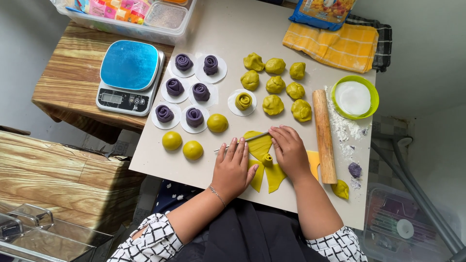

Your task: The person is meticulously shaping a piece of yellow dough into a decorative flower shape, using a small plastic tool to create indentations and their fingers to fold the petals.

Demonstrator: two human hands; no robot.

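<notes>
With both the left hand (234, 167) and right hand (290, 150) pressed flat on the yellow dough (262, 144) beside the rolling pin (324, 136), the thin strips could tear or stick.

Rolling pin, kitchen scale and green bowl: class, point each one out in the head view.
Rolling pin (324, 136), head view, middle of the wooden shaft.
Kitchen scale (129, 64), head view, centre of the blue weighing plate.
Green bowl (374, 93), head view, right rim.

Flat yellow dough strips (259, 145), thin metal rod (242, 140)
</notes>
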